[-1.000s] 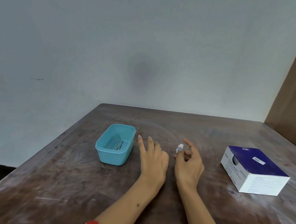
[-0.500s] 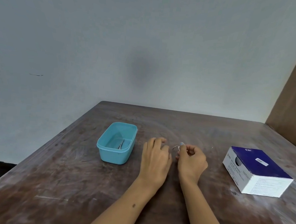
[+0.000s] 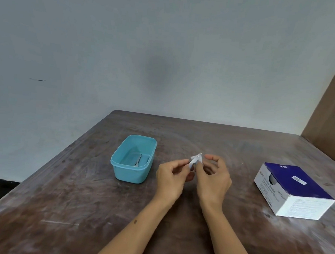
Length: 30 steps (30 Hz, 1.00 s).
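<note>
A small white-and-blue packet [image 3: 196, 159] is held just above the middle of the brown table [image 3: 79, 200]. My left hand [image 3: 172, 178] pinches its left end between thumb and fingertips. My right hand [image 3: 214, 178] pinches its right side, its other fingers loosely curled. The two hands are close together, almost touching. The packet looks partly peeled or folded apart; what it holds is too small to tell.
A teal plastic tub [image 3: 120, 173] stands left of my hands with a thin metal tool [image 3: 138, 160] lying inside. At the right sits a blue-and-white cardboard box [image 3: 296, 188]. A brown panel [image 3: 332, 109] rises at the far right; a grey wall is behind.
My left hand lifted off the table and took hold of the packet's left end. Both hands rose slightly, and the packet now spreads between them.
</note>
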Available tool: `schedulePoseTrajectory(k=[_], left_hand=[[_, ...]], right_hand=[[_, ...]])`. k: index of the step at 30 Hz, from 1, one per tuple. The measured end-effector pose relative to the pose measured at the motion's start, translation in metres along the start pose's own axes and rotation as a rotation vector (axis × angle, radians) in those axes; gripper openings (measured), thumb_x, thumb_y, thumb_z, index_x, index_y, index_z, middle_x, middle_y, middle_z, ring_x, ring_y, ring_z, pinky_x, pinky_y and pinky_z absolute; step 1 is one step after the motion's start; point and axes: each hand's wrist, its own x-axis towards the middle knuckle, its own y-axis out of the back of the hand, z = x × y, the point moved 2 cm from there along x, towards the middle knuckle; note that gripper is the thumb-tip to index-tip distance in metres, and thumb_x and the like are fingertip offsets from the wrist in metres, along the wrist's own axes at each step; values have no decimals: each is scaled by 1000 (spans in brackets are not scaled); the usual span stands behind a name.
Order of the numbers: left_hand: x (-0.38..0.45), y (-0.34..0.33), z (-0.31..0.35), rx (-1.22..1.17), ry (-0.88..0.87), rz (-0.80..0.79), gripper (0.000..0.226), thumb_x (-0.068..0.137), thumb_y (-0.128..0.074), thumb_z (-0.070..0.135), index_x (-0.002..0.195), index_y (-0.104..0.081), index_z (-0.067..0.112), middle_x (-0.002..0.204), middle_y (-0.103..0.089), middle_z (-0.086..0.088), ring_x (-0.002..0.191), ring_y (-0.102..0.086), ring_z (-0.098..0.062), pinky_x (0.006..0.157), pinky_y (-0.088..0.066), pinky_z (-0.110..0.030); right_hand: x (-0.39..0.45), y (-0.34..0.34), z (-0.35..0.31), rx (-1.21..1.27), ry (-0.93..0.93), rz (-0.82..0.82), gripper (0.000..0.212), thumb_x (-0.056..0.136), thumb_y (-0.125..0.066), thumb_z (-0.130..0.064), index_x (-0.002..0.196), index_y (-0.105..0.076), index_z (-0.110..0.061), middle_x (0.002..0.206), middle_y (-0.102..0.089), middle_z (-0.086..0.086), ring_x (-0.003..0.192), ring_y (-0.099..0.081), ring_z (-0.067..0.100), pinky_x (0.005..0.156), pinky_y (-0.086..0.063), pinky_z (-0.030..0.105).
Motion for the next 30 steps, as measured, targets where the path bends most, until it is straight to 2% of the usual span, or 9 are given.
schedulePoseTrajectory(k=[3,6,8,11,16,19,23,26,30], left_hand=[[1,1,-1,-86,53,9,23,87,-59,2,110,-66,0,92,-73,-12,80,-72,-19,70,-58,-24],[3,2,-2,-152,97,23,22,88,-58,2,108,-67,1,90,-73,-12,78,-72,-19,70,-59,-25],[3,2,-2,-182,103,19,21,88,-58,1,106,-68,1,87,-73,-10,74,-71,-15,66,-58,-22],[4,3,-2,-167,107,14,20,88,-58,0,105,-68,3,85,-72,-6,71,-71,-10,64,-57,-19],[4,4,-3,-147,120,-24,22,88,-57,-1,107,-66,3,91,-72,-7,76,-71,-12,68,-57,-19],[1,2,-2,-118,147,-83,21,88,-56,-2,107,-66,0,85,-72,-7,73,-71,-12,66,-57,-19],[-3,-2,1,-125,195,-127,19,89,-55,-3,104,-66,-1,81,-70,-7,65,-70,-8,62,-56,-17],[1,2,0,-164,195,-68,19,88,-56,-2,104,-67,0,87,-71,-9,72,-71,-11,65,-57,-19],[2,4,0,-170,222,-80,20,87,-58,-1,105,-67,1,89,-72,-10,75,-71,-14,65,-57,-20]], right_hand=[[-6,-1,-4,17,34,-48,17,83,-62,-8,94,-58,-20,67,-70,-7,59,-63,2,59,-51,18],[-9,-2,-6,58,54,-69,24,87,-52,-2,97,-56,-24,61,-69,-10,58,-64,3,56,-49,14],[-9,-2,-7,48,65,-95,27,87,-55,-2,97,-55,-27,67,-70,-15,66,-67,0,62,-51,13],[-9,-4,-5,11,76,-137,28,82,-66,-2,96,-56,-23,78,-72,-13,74,-68,-2,67,-52,13],[-7,-3,0,9,44,-148,27,78,-71,-2,95,-57,-18,78,-72,-9,73,-66,-4,64,-47,6],[-6,-1,-1,14,45,-105,24,81,-69,-4,96,-56,-17,80,-72,-7,73,-66,-3,63,-47,6],[-5,2,-4,7,57,-55,27,82,-68,-7,95,-52,-23,81,-70,-9,76,-67,6,68,-52,17],[-6,-2,0,-33,17,-136,30,78,-71,-9,94,-53,-26,79,-71,-10,75,-67,8,72,-55,29],[-6,-2,0,-15,3,-139,33,78,-71,-7,99,-54,-25,79,-71,-10,76,-67,6,75,-56,33]])
